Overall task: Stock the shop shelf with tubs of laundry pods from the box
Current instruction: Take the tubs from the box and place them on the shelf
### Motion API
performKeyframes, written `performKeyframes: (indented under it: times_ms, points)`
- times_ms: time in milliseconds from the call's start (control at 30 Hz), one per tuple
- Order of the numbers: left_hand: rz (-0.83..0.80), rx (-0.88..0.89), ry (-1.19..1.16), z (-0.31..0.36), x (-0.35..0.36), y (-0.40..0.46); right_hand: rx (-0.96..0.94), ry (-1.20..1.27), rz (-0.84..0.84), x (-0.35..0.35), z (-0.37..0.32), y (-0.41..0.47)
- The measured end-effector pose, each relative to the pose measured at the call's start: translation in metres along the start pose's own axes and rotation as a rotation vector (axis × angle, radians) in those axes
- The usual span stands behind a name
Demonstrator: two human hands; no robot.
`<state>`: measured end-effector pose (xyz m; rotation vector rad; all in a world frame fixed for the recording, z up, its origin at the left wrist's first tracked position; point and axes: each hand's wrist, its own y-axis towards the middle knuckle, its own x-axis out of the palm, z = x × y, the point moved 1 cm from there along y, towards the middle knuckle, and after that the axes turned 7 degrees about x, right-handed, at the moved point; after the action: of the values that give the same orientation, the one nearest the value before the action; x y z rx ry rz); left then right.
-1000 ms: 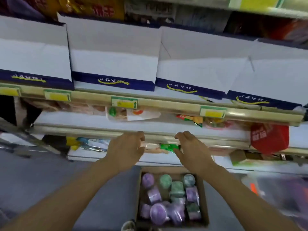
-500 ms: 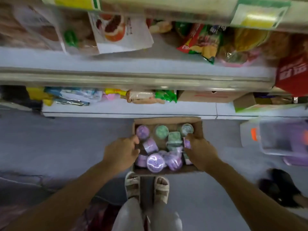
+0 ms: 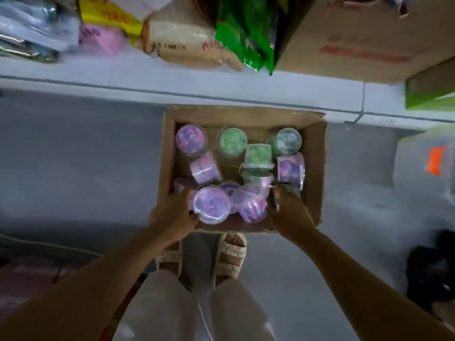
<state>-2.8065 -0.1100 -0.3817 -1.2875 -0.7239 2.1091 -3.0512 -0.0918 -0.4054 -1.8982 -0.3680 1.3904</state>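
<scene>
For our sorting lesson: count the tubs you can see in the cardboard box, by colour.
Purple tubs: 7
Green tubs: 4
Total: 11 visible; the pile may hide more.

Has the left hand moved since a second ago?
Yes. The left hand dropped from the shelf edge into the cardboard box, now against a purple tub.

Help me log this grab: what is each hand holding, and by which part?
The left hand grips the upright purple tub with the clear lid by its side wall. The right hand reaches among tubs; its hold cannot be told.
</scene>
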Motion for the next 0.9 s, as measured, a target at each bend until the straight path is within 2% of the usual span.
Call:
performKeyframes:
  times_ms: [267, 400, 500, 700, 833, 900]
  points:
    - [-0.064, -0.024, -0.038, -0.065, 0.087, 0.083, 0.205, 0.266, -0.106, 0.09, 0.021, 0.069]
    - [-0.166, -0.106, -0.08, -0.079, 0.113, 0.1, 0.436, 0.468, -0.129, 0.111, 0.023, 0.087]
    - [-0.183, -0.169, -0.152, -0.079, 0.126, 0.108, 0.577, 0.583, -0.141, 0.112, 0.028, 0.098]
    - [-0.099, -0.32, -0.376, -0.074, 0.141, 0.116, 0.607, 0.63, -0.262, 0.118, 0.028, 0.109]
    - [-0.047, -0.265, -0.32, -0.073, 0.135, 0.116, 0.652, 0.675, -0.217, 0.115, 0.026, 0.104]
    - [-0.027, -0.24, -0.382, -0.074, 0.129, 0.117, 0.66, 0.661, -0.179, 0.114, 0.03, 0.101]
